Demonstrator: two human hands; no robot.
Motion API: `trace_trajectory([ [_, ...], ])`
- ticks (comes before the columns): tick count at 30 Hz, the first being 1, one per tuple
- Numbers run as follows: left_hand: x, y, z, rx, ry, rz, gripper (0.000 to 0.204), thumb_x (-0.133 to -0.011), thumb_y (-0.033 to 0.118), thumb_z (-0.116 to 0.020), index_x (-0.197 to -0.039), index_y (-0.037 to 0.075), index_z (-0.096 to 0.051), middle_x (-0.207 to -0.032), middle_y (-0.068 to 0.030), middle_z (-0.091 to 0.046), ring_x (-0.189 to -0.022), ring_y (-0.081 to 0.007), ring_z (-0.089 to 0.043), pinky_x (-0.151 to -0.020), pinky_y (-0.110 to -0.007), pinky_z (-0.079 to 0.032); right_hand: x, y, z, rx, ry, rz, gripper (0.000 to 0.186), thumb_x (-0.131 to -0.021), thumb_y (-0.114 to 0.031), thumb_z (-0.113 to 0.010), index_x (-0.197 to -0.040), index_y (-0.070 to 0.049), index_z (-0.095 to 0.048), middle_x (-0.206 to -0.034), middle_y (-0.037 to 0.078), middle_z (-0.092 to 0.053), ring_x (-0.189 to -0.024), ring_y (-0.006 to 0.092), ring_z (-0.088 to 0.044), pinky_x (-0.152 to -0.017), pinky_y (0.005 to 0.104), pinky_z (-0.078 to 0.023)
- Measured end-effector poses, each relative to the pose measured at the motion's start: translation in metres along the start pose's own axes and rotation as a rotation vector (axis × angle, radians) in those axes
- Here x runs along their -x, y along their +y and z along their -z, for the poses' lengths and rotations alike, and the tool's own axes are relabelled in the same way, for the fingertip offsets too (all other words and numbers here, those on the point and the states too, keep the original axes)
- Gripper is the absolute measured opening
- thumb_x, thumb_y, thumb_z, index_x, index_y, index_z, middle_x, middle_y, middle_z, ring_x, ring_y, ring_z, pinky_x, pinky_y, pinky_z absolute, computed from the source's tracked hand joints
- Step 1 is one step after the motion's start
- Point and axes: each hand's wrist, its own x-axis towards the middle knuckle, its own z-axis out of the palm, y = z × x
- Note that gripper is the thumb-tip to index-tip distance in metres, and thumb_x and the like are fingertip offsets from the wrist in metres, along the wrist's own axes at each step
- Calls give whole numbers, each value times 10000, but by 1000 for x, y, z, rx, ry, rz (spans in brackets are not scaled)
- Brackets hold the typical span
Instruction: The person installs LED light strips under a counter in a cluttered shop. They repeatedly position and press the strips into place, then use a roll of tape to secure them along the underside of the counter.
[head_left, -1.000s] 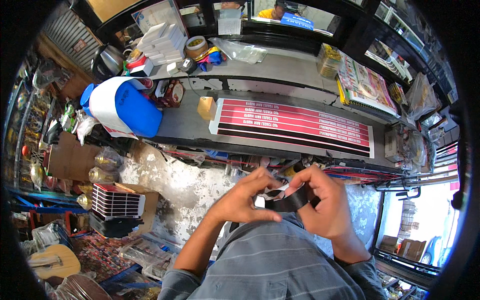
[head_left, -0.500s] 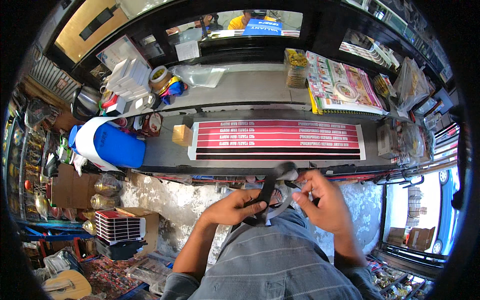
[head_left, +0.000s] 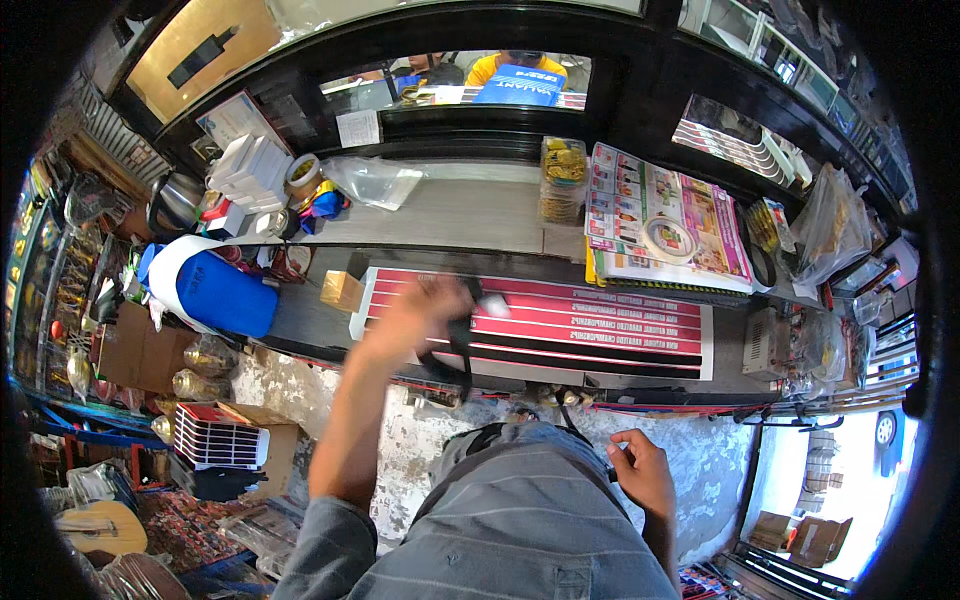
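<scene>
My left hand [head_left: 425, 305], smeared by motion, is raised over the dark bench and the front of the printed sheet. A black strap [head_left: 462, 335] is gripped in it, hanging down in a loop past the bench's front edge. A small whitish piece [head_left: 492, 305] shows beside the strap. Under the hand lies the printed sheet [head_left: 600, 318] with long red and black strips; the hand and strap hide part of its left end. My right hand [head_left: 645, 470] is low beside my right hip, fingers loosely bent and thumb apart, with nothing visible in it.
A small wooden block [head_left: 342, 291] sits at the sheet's left end. Further left is a blue container [head_left: 225, 295] with a white band. On the raised shelf are a stack of magazines [head_left: 640, 215] with a tape roll [head_left: 668, 240] and a clear plastic bag [head_left: 375, 182].
My left hand has carried the black strap up and forward from my waist to over the bench. The right hand has come away from the strap and dropped to my right side.
</scene>
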Motion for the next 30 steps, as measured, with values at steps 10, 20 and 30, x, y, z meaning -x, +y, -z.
trace_trajectory([
  [10,-161,87,70,-247,330,-339,213,-989,253,-694,-1007,84,-821,-882,-26,-773,-717,-88,-609,-614,-284,-439,13,47,39,-17,52,3,196,-1033,-196,-755,-1160,-52,-717,-700,121,-670,-622,198,-637,-610,363,-495],
  [20,-226,-32,22,-876,772,-619,340,-957,299,-713,-1063,-20,-762,-1090,-255,-697,-1131,-467,-629,-1014,-531,-522,16,60,30,-43,23,-63,178,-1043,-184,-728,-1162,-53,-712,-727,128,-671,-634,227,-638,-624,395,-495],
  [30,-207,-17,36,-837,844,-521,712,-992,571,-740,-1393,-12,-656,-1390,-266,-630,-1320,-451,-574,-1107,-561,-484,-11,48,13,-252,14,28,184,-1102,-89,-611,-1263,-25,-673,-907,29,-642,-805,89,-585,-711,290,-504],
])
